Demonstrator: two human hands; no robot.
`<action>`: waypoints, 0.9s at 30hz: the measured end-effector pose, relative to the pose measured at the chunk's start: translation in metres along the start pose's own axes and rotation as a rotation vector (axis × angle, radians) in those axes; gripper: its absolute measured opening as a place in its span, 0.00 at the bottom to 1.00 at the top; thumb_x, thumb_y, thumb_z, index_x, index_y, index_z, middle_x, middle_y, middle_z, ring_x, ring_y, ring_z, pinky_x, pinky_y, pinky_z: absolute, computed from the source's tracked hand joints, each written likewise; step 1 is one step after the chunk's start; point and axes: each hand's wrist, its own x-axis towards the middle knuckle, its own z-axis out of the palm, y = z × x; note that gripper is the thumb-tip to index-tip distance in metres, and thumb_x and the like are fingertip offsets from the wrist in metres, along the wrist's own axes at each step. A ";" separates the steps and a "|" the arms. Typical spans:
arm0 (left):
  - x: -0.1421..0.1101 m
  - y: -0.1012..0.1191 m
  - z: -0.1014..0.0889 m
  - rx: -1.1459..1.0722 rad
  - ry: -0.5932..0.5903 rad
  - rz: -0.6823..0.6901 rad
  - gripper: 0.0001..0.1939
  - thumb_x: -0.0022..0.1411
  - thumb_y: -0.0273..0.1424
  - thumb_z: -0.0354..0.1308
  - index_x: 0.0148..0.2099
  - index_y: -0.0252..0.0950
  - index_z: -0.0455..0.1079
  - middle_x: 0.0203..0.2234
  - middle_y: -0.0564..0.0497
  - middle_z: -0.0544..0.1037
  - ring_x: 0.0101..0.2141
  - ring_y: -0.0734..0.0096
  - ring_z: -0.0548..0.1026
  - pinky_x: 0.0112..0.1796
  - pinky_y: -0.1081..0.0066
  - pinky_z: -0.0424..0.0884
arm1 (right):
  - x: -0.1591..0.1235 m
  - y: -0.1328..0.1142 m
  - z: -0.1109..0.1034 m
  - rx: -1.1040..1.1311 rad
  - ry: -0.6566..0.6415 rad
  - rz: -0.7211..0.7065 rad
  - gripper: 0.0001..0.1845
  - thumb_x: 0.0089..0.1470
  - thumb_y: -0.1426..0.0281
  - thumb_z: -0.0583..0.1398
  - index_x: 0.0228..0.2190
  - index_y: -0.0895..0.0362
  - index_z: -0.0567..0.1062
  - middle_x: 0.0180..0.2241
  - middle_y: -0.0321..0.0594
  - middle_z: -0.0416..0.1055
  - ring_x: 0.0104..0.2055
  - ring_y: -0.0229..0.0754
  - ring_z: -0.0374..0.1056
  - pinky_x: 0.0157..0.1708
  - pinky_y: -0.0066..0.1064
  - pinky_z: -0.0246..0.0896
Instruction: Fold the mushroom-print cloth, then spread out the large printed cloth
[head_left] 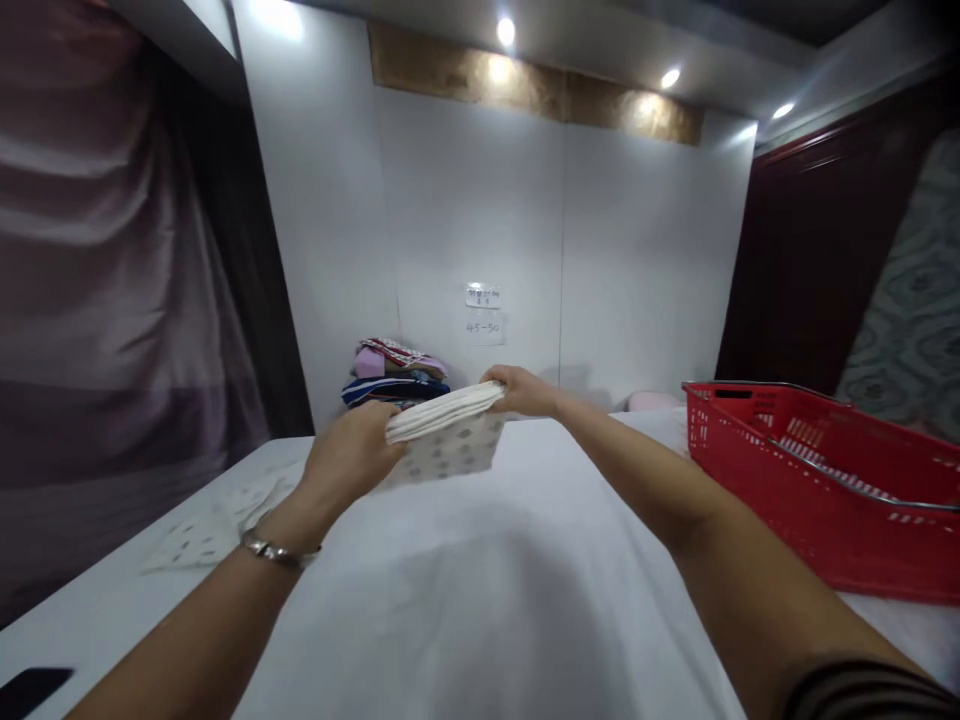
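A folded white cloth [454,445] with a small grey print is held up between my hands, its layered folded edge along the top. My left hand [352,445], with a metal bracelet at the wrist, is closed on the left end. At the upper right corner, my right hand [525,390] pinches the other end. The cloth hangs above the white-covered table [480,590]. To the left of my left wrist lies another printed white cloth [199,525], spread loosely and partly hidden by my arm. Whether the held piece is a garment I cannot tell.
Folded clothes [394,375] are stacked at the back of the table against the white wall. A red plastic basket [810,500] with metal handles stands at the right. A dark flat object [34,690] lies at the near left corner. A curtain [112,250] hangs on the left.
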 end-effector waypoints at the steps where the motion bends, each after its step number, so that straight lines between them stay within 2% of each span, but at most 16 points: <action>1: -0.006 0.002 0.006 0.051 0.077 0.055 0.14 0.53 0.28 0.53 0.43 0.37 0.69 0.37 0.45 0.75 0.39 0.56 0.71 0.39 0.62 0.64 | -0.010 0.001 0.006 -0.034 0.037 -0.023 0.17 0.45 0.76 0.60 0.41 0.56 0.71 0.41 0.41 0.70 0.42 0.42 0.65 0.41 0.31 0.61; 3: -0.033 0.006 0.033 0.112 0.141 0.114 0.15 0.53 0.25 0.52 0.44 0.35 0.68 0.39 0.43 0.73 0.43 0.54 0.69 0.44 0.59 0.62 | -0.040 0.009 0.035 -0.115 0.092 -0.093 0.19 0.45 0.78 0.57 0.41 0.56 0.70 0.44 0.44 0.69 0.47 0.46 0.62 0.48 0.36 0.57; 4: -0.052 0.009 0.053 0.121 0.128 0.123 0.15 0.53 0.24 0.52 0.44 0.34 0.67 0.39 0.43 0.72 0.43 0.54 0.68 0.44 0.58 0.62 | -0.059 0.015 0.056 -0.131 0.097 -0.117 0.20 0.44 0.79 0.57 0.42 0.57 0.70 0.46 0.47 0.68 0.49 0.48 0.60 0.51 0.41 0.55; 6: -0.097 0.015 0.097 0.080 0.005 0.133 0.15 0.51 0.21 0.52 0.43 0.36 0.67 0.40 0.44 0.72 0.43 0.55 0.68 0.44 0.59 0.62 | -0.102 0.030 0.106 -0.122 0.088 -0.132 0.20 0.44 0.80 0.55 0.42 0.59 0.70 0.46 0.50 0.67 0.50 0.51 0.59 0.52 0.47 0.52; 8: -0.142 0.024 0.137 0.032 -0.181 0.137 0.15 0.51 0.19 0.50 0.41 0.37 0.66 0.39 0.46 0.71 0.42 0.58 0.68 0.42 0.60 0.63 | -0.148 0.044 0.156 -0.097 0.042 -0.132 0.19 0.44 0.80 0.53 0.40 0.58 0.70 0.43 0.50 0.69 0.46 0.50 0.61 0.48 0.48 0.56; 10: -0.178 0.033 0.163 0.012 -0.303 0.128 0.14 0.51 0.18 0.50 0.40 0.36 0.65 0.38 0.46 0.71 0.41 0.60 0.68 0.42 0.60 0.64 | -0.188 0.054 0.196 -0.147 0.012 -0.165 0.18 0.46 0.80 0.51 0.39 0.57 0.70 0.39 0.48 0.70 0.43 0.48 0.63 0.43 0.44 0.61; 12: -0.198 0.038 0.175 0.007 -0.327 0.129 0.14 0.52 0.19 0.51 0.42 0.35 0.65 0.40 0.46 0.70 0.43 0.59 0.67 0.43 0.59 0.63 | -0.216 0.060 0.218 -0.184 0.041 -0.149 0.18 0.47 0.80 0.51 0.40 0.57 0.70 0.40 0.49 0.70 0.44 0.49 0.63 0.43 0.44 0.61; 15: -0.206 0.039 0.174 -0.011 -0.329 0.145 0.17 0.52 0.19 0.52 0.45 0.35 0.65 0.42 0.45 0.70 0.44 0.59 0.66 0.44 0.60 0.62 | -0.232 0.064 0.226 -0.210 0.053 -0.154 0.19 0.49 0.80 0.51 0.43 0.58 0.69 0.43 0.49 0.69 0.46 0.49 0.63 0.45 0.45 0.60; 18: -0.206 0.035 0.171 -0.031 -0.326 0.175 0.19 0.52 0.20 0.52 0.48 0.35 0.65 0.44 0.45 0.70 0.45 0.59 0.65 0.45 0.60 0.62 | -0.233 0.063 0.219 -0.215 0.019 -0.167 0.21 0.51 0.80 0.50 0.46 0.57 0.68 0.45 0.48 0.69 0.47 0.49 0.62 0.46 0.45 0.60; 23: -0.211 0.029 0.174 -0.072 -0.301 0.202 0.23 0.53 0.21 0.53 0.52 0.34 0.64 0.47 0.43 0.69 0.48 0.58 0.64 0.49 0.59 0.61 | -0.236 0.061 0.214 -0.177 -0.040 -0.102 0.23 0.51 0.80 0.50 0.48 0.56 0.67 0.47 0.49 0.68 0.49 0.49 0.61 0.48 0.46 0.58; 27: -0.213 0.030 0.169 -0.139 -0.324 0.194 0.21 0.57 0.28 0.55 0.53 0.36 0.64 0.48 0.43 0.69 0.49 0.58 0.64 0.50 0.58 0.60 | -0.241 0.062 0.214 -0.107 -0.047 -0.076 0.24 0.50 0.80 0.51 0.50 0.56 0.67 0.49 0.50 0.67 0.51 0.51 0.60 0.48 0.49 0.58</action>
